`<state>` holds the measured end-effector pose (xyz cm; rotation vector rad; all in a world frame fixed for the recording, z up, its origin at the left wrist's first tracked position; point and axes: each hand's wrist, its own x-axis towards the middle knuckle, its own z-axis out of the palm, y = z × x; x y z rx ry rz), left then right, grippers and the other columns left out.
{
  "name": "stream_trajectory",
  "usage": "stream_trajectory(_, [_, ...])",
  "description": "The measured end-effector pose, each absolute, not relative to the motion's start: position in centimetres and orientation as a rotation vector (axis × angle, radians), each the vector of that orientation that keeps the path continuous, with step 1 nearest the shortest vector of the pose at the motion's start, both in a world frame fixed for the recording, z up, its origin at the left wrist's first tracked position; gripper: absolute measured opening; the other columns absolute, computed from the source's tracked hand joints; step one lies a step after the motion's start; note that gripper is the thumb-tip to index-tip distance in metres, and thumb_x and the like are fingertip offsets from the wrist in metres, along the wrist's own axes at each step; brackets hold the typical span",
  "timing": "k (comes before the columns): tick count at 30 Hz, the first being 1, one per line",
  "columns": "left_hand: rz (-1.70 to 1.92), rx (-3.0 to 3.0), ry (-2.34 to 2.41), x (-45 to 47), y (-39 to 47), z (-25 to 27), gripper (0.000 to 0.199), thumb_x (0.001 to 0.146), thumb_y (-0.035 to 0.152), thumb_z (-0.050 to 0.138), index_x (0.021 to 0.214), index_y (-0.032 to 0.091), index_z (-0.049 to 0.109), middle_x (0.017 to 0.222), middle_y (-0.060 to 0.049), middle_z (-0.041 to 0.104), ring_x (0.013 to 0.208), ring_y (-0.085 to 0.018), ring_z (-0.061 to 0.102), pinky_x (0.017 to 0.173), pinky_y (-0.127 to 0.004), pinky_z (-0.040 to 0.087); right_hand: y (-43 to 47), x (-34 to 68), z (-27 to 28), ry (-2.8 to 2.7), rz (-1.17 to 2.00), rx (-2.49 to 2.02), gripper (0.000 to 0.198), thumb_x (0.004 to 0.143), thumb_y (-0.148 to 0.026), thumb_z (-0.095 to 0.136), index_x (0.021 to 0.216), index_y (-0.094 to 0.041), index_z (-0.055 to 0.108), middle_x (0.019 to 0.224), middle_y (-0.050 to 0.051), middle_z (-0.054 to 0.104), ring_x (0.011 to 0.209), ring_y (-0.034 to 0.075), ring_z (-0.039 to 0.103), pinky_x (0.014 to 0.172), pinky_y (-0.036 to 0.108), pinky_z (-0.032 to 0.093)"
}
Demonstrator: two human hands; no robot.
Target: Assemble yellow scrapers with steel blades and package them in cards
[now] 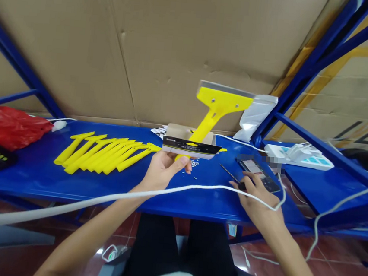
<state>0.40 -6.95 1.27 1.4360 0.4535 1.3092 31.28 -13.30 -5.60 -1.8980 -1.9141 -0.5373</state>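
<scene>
My left hand is closed round the lower handle of a yellow scraper, raised above the blue table with its wide blade head up. Two screws show on the scraper's head. A black and white printed card crosses in front of the handle; whether my fingers grip it too, I cannot tell. On the table at the right, my right hand is closed on the dark handle of a screwdriver, its thin shaft pointing left and away. A phone lies just beyond those fingers.
Several yellow scraper handles lie in a row at left. Small screws and an open cardboard box are behind my left hand. A white cable crosses in front. A power strip and red bag flank the table.
</scene>
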Motion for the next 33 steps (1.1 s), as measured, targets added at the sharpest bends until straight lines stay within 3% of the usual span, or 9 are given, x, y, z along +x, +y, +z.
stream_trajectory(3, [1.291, 1.412, 0.454, 1.2, -7.4, 2.1, 0.03, 0.103, 0.043, 0.082, 0.093, 0.014, 0.079, 0.087, -0.009, 0.078, 0.081, -0.019, 0.074, 0.078, -0.032, 0.063, -14.7, 31.4, -5.6, -1.891, -0.668, -1.927, 0.041, 0.115, -0.049, 0.049, 0.1, -0.018, 0.071, 0.135, 0.013, 0.077, 0.057, 0.015, 0.066, 0.046, 0.029, 0.033])
stream_trajectory(9, [1.269, 1.222, 0.399, 2.4, -7.6, 2.7, 0.035, 0.094, 0.045, 0.092, 0.107, 0.014, 0.081, 0.09, -0.009, 0.079, 0.082, -0.019, 0.076, 0.076, -0.03, 0.064, -15.9, 32.1, -5.5, -1.955, -0.78, -2.038, 0.033, 0.113, -0.042, 0.054, 0.104, -0.018, 0.075, 0.139, 0.017, 0.077, 0.064, 0.02, 0.073, 0.047, 0.027, 0.026])
stream_trajectory(19, [1.094, 0.853, 0.419, 1.9, -5.6, 2.1, 0.031, 0.089, 0.033, 0.096, 0.103, 0.008, 0.083, 0.103, -0.011, 0.077, 0.087, -0.017, 0.073, 0.08, -0.027, 0.062, -16.3, 32.8, -5.6, -1.939, -0.636, -2.084, 0.024, 0.112, -0.04, 0.059, 0.107, -0.02, 0.072, 0.138, 0.015, 0.078, 0.081, 0.029, 0.082, 0.045, 0.03, 0.037])
stream_trajectory(24, [0.941, 0.85, 0.385, 0.5, -3.4, 1.7, 0.027, 0.087, 0.017, 0.093, 0.109, 0.005, 0.082, 0.107, -0.014, 0.076, 0.092, -0.019, 0.072, 0.086, -0.03, 0.06, -16.9, 32.4, -5.6, -1.929, -0.649, -2.035, 0.028, 0.113, -0.043, 0.057, 0.105, -0.02, 0.071, 0.143, 0.013, 0.076, 0.076, 0.025, 0.08, 0.044, 0.029, 0.039])
stream_trajectory(30, [0.8, 0.866, 0.388, 0.3, -0.4, 0.0, 0.034, 0.079, 0.004, 0.089, 0.111, 0.01, 0.079, 0.107, -0.013, 0.078, 0.101, -0.024, 0.075, 0.095, -0.037, 0.059, -17.1, 31.0, -5.5, -1.965, -0.631, -1.986, 0.028, 0.113, -0.043, 0.056, 0.105, -0.021, 0.072, 0.152, 0.009, 0.073, 0.068, 0.02, 0.077, 0.042, 0.029, 0.038])
stream_trajectory(33, [0.794, 0.914, 0.376, 0.8, 0.7, -1.0, 0.036, 0.076, 0.003, 0.09, 0.109, 0.012, 0.08, 0.1, -0.01, 0.077, 0.094, -0.022, 0.075, 0.094, -0.037, 0.06, -16.6, 30.3, -5.2, -2.006, -0.535, -1.946, 0.035, 0.115, -0.047, 0.052, 0.1, -0.02, 0.07, 0.152, 0.009, 0.073, 0.073, 0.02, 0.079, 0.042, 0.031, 0.04])
